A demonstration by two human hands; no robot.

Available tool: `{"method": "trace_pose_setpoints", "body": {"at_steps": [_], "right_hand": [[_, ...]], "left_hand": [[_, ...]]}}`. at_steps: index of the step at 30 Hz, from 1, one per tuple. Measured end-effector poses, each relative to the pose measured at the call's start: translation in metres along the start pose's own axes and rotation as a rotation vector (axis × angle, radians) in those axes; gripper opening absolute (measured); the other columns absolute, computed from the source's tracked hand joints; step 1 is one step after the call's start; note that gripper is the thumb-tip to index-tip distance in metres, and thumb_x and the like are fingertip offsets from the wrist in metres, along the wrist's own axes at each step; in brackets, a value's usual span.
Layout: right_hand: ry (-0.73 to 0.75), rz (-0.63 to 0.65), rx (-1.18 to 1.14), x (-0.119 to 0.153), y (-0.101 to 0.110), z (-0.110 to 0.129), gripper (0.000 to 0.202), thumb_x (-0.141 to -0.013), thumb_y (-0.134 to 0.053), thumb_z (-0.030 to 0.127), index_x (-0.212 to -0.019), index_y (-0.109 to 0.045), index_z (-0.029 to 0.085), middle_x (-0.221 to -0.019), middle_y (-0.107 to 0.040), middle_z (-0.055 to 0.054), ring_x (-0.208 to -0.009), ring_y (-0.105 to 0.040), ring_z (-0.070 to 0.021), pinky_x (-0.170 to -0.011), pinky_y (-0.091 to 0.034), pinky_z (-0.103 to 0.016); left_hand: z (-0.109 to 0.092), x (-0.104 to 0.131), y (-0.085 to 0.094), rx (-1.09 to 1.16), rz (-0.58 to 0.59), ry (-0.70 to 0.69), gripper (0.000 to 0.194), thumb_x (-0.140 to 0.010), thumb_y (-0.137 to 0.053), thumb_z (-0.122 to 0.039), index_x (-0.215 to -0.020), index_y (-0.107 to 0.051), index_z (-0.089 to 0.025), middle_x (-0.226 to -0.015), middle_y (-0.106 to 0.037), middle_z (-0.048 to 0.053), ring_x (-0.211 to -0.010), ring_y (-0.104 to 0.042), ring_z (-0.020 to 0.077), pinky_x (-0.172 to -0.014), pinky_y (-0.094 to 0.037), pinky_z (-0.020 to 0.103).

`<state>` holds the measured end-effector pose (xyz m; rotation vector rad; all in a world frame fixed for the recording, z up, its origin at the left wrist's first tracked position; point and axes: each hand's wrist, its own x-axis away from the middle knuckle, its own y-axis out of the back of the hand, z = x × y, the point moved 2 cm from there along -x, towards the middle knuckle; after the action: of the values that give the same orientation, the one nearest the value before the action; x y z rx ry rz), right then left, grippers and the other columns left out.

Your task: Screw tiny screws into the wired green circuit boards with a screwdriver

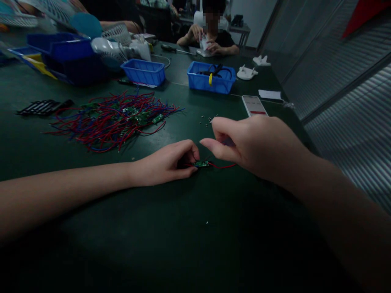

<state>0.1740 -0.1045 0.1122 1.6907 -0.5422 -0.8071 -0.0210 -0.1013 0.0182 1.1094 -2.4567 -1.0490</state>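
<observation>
My left hand (pixel 171 162) rests on the dark green table, thumb and fingertips pinching one end of a small green circuit board (pixel 202 164). A red wire (pixel 222 167) runs from the board's other end toward the right and passes under my right hand (pixel 253 142). That hand hovers just above and to the right of the board, its fingers curled in and the thumb pointing left. What it holds, if anything, is hidden behind the thumb and fingers. Several tiny screws (pixel 209 120) lie on the table beyond the hands.
A heap of circuit boards with red and blue wires (pixel 122 118) lies at left, near black plastic parts (pixel 41 107). Blue bins (pixel 210 81) stand farther back. A phone (pixel 255 106) and white plastic parts (pixel 247 73) lie at right. Across the table, a person (pixel 210 44) handles a white part.
</observation>
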Motion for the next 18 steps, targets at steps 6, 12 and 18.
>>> {"method": "trace_pose_setpoints", "body": {"at_steps": [6, 12, 18], "right_hand": [[0.100, 0.107, -0.369, 0.000, 0.000, 0.000, 0.022, -0.087, -0.036, 0.019, -0.107, -0.042, 0.017, -0.070, -0.054, 0.003, -0.051, -0.040, -0.0095, -0.049, -0.024, -0.025], [0.083, 0.020, -0.348, -0.002, -0.006, 0.001, 0.025, -0.095, -0.034, 0.031, -0.113, -0.043, 0.015, -0.072, -0.055, 0.002, -0.050, -0.046, -0.0086, -0.049, -0.024, -0.024], [0.023, -0.054, -0.354, -0.005, -0.011, -0.017, 0.034, -0.092, -0.043, 0.047, -0.077, -0.054, 0.018, -0.054, -0.048, 0.006, -0.050, -0.044, -0.0072, -0.054, -0.026, -0.022]], "left_hand": [[-0.003, -0.001, 0.001, 0.008, 0.020, 0.024, 0.021, -0.084, -0.059, -0.028, -0.100, -0.048, -0.019, -0.090, -0.056, 0.000, -0.076, -0.054, 0.0108, -0.063, -0.045, 0.022], [-0.001, -0.001, 0.001, 0.004, 0.022, 0.008, 0.021, -0.084, -0.058, -0.029, -0.099, -0.047, -0.019, -0.091, -0.056, 0.001, -0.076, -0.054, 0.0115, -0.065, -0.046, 0.023], [-0.002, -0.001, 0.001, 0.010, 0.026, 0.014, 0.021, -0.084, -0.058, -0.029, -0.099, -0.048, -0.019, -0.093, -0.056, 0.002, -0.077, -0.054, 0.0113, -0.065, -0.045, 0.023]]}}
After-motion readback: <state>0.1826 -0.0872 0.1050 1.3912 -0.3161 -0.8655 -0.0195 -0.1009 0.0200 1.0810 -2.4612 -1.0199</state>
